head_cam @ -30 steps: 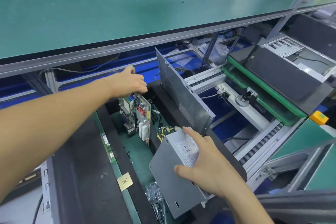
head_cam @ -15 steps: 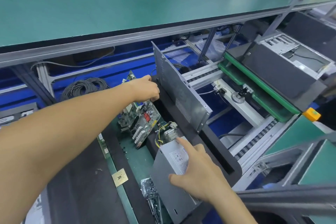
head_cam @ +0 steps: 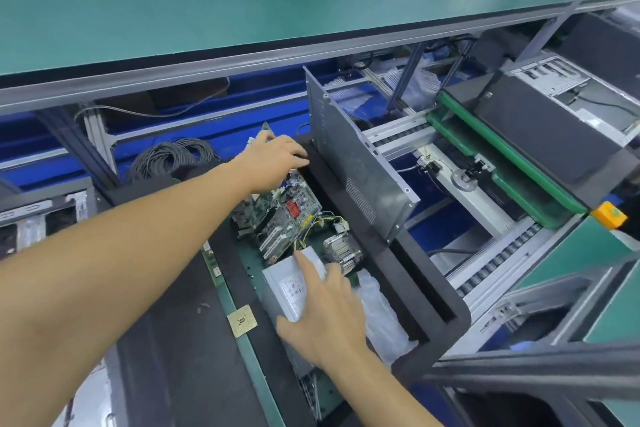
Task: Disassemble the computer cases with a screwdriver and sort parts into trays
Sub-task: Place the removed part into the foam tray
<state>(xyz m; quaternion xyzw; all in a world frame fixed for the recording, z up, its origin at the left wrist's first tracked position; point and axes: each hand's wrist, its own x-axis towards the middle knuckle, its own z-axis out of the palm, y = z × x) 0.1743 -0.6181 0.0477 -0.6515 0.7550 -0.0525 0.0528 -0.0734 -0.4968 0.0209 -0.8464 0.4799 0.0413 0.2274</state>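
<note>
Motherboard (head_cam: 290, 216) tilted in tray (head_cam: 393, 262), left grip (head_cam: 273, 163) holding

Head-worn view, steeply downward, close over tray (head_cam: 446, 308)

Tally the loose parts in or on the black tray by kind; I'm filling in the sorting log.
Circuit board, held by the left hand: 1
Power supply, under the right hand: 1
Heatsink: 1
Metal side panel: 1
Clear plastic bag: 1
Total: 5
</note>
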